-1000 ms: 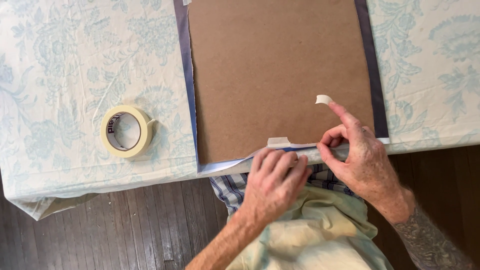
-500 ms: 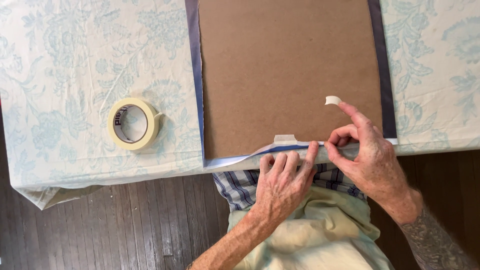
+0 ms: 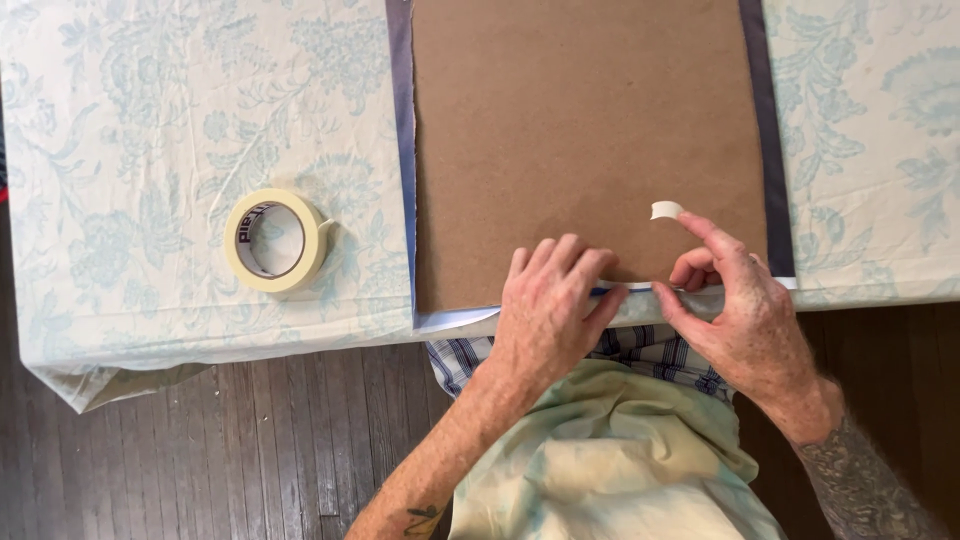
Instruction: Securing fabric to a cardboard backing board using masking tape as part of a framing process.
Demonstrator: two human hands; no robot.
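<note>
**Hands at Near Edge of Backing Board**

Left hand (image 3: 548, 312) lies flat, fingers extended, on the brown board (image 3: 585, 130). Right hand (image 3: 735, 305) is partly curled, a small tape piece (image 3: 665, 209) stuck to its raised index fingertip. Tape roll (image 3: 275, 241) rests on the tablecloth (image 3: 130, 150), well left.

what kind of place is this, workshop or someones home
Probably a home, at a table used for craft work: a floral tablecloth covers it, dark wood floorboards lie below, and a masking tape roll sits beside a brown backing board.
</note>
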